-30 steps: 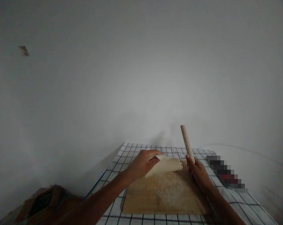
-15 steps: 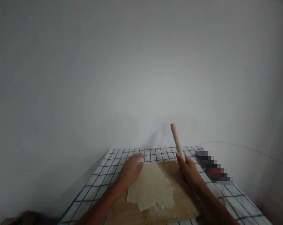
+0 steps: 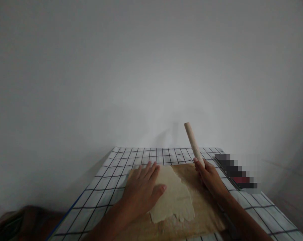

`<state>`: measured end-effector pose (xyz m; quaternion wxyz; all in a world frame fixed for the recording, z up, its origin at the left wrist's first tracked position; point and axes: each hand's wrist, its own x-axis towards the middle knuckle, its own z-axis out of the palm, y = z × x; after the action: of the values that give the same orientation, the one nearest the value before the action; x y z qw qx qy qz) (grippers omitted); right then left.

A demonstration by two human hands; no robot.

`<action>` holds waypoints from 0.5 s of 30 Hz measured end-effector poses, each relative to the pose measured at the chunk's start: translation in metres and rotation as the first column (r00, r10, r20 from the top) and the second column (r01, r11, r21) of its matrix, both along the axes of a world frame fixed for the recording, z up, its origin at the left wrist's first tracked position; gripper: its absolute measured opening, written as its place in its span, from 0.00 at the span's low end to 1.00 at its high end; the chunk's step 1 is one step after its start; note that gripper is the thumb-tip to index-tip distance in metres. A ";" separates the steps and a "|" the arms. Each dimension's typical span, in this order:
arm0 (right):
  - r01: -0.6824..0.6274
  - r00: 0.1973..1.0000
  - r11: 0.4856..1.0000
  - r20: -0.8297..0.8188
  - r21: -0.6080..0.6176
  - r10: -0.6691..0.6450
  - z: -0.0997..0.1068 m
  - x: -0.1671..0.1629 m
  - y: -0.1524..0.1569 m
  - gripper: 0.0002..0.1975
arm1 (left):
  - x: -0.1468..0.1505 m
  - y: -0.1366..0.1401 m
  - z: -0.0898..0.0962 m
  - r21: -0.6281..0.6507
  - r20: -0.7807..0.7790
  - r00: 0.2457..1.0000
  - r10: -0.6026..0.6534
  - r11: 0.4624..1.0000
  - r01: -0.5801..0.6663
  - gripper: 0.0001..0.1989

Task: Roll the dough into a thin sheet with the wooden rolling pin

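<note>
With the dough sheet (image 3: 175, 197) lying mid-board, we should smooth it with light, even pressure, our left hand (image 3: 141, 190) flattened, fingers extended, over the board's (image 3: 208, 214) left side, our right hand (image 3: 208, 173) gripping the rolling pin (image 3: 193, 140) upward near its far right corner.

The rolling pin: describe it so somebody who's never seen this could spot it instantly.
Start at the checked tablecloth, then find the wooden board lying on it. At the board's right side, the right hand grips the rolling pin. It's the pale, slim, round stick slanting upward, unlike the flat dough and board.
</note>
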<state>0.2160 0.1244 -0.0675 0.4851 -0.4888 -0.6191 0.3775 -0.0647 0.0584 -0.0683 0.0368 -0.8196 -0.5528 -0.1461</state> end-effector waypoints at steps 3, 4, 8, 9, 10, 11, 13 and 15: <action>0.009 1.000 1.000 0.016 0.007 -0.009 0.000 -0.001 0.001 0.22 | 0.012 -0.016 0.006 0.002 -0.056 0.988 -0.141 0.990 0.141 0.29; 0.011 1.000 1.000 0.017 0.009 -0.011 0.000 -0.001 0.001 0.22 | 0.017 -0.021 0.009 -0.010 -0.070 0.978 -0.195 0.981 0.195 0.29; -0.011 1.000 1.000 -0.013 0.010 0.011 0.000 -0.001 -0.001 0.22 | 0.032 -0.030 0.015 -0.057 -0.081 0.951 -0.299 0.954 0.295 0.28; -0.016 1.000 1.000 -0.018 0.006 0.016 0.001 -0.001 -0.001 0.22 | 0.033 -0.030 0.015 -0.062 -0.078 0.951 -0.300 0.953 0.296 0.29; -0.019 1.000 1.000 -0.022 -0.002 0.019 0.001 -0.001 -0.001 0.22 | 0.034 -0.030 0.016 -0.064 -0.073 0.952 -0.298 0.954 0.294 0.29; -0.019 0.999 1.000 -0.025 -0.011 0.019 0.002 -0.002 -0.002 0.22 | 0.034 -0.030 0.016 -0.062 -0.065 0.953 -0.295 0.955 0.291 0.29; -0.037 0.999 0.999 -0.030 -0.036 0.036 0.007 -0.002 -0.003 0.23 | 0.034 -0.030 0.016 -0.060 -0.046 0.956 -0.290 0.956 0.287 0.28; -0.066 0.998 0.997 -0.002 -0.051 0.065 0.016 -0.002 -0.009 0.23 | 0.034 -0.030 0.015 -0.051 -0.017 0.958 -0.286 0.957 0.285 0.28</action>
<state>0.2143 0.1153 -0.0513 0.4599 -0.4804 -0.6248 0.4091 -0.0302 0.0284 -0.0533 0.0025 -0.8931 -0.4318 -0.1265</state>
